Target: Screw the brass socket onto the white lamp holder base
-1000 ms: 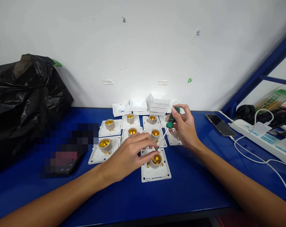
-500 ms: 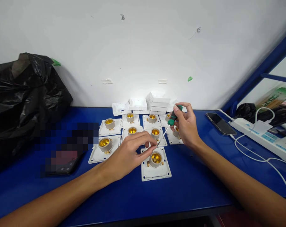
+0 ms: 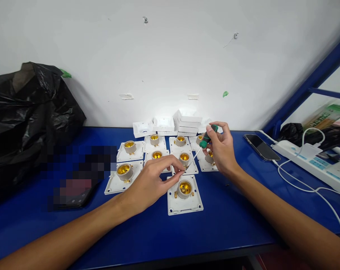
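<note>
My right hand (image 3: 220, 146) is wrapped round the green and black handle of a screwdriver (image 3: 204, 144). Its thin shaft slants down and left to the fingertips of my left hand (image 3: 160, 176). There the thumb and forefinger are pinched together at the screwdriver's tip, and what lies between them is too small to make out. Just below these fingertips a white square plate with a round, brass-lined lamp socket (image 3: 184, 189) lies on the blue table. Behind the fingers is another socket plate (image 3: 184, 159), partly covered.
Several more socket plates (image 3: 124, 171) lie in rows, with white box covers (image 3: 189, 122) stacked against the wall. A black plastic bag (image 3: 35, 108) and a dark phone stand left. On the right are a phone (image 3: 262, 147), white cables and a power strip (image 3: 316, 161).
My left fingertips and the screwdriver tip have shifted very slightly up and left. The plates stay in place.
</note>
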The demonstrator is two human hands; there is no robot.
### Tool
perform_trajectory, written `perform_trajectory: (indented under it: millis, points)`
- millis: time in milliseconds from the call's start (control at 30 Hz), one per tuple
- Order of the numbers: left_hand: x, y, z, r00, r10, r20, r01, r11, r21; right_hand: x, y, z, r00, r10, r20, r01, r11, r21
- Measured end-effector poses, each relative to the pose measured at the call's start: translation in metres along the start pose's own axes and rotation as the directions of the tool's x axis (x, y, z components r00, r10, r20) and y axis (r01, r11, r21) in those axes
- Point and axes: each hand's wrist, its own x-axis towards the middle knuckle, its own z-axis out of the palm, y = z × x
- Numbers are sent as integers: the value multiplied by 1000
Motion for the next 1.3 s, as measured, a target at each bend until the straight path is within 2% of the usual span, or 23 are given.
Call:
perform_trajectory:
  millis: [467, 700, 1300]
  points:
    - [1, 0, -1, 1000, -18, 13, 18, 1000, 1, -2, 0, 1, 999, -10, 35, 10, 1000, 19]
    - [1, 0, -2, 997, -67, -27, 69, 994, 80, 0, -1, 0, 999, -21, 50, 20, 1000, 20]
    - [0, -1, -2, 998, -67, -9, 68, 993, 100, -3, -1, 0, 996, -63, 71, 67, 995, -69]
